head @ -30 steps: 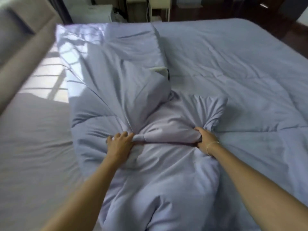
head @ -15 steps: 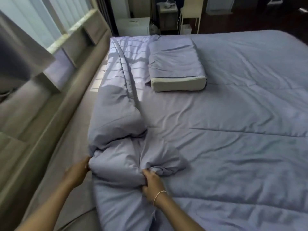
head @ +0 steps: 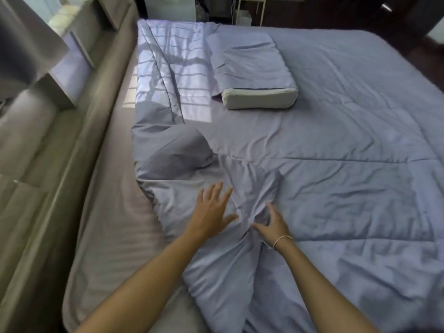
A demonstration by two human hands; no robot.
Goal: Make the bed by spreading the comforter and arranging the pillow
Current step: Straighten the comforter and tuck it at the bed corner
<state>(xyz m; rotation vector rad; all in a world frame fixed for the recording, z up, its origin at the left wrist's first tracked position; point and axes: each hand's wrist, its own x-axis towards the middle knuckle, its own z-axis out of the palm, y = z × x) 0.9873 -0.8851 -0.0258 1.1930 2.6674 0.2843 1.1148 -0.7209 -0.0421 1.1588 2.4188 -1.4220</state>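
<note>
Fingers (head: 217,192) of the left hand (head: 212,213) are spread wide and flat, laid palm-down on a bunched fold of the lilac comforter (head: 336,188), with nothing gripped. On the right hand (head: 271,225), thumb and fingers are curled and partly closed, and a gather of the same comforter is pinched between them; a thin bracelet (head: 281,240) is worn on that wrist. Both hands are seen at about 6 o'clock from the centre of the view, just beside each other. Most of the bed is covered by the comforter, rumpled toward 9 o'clock, where the grey fitted sheet (head: 108,236) is left bare. A pillow (head: 254,75) is lain on the comforter at 12 o'clock, its pale foam end exposed. No writing or label can be read
</note>
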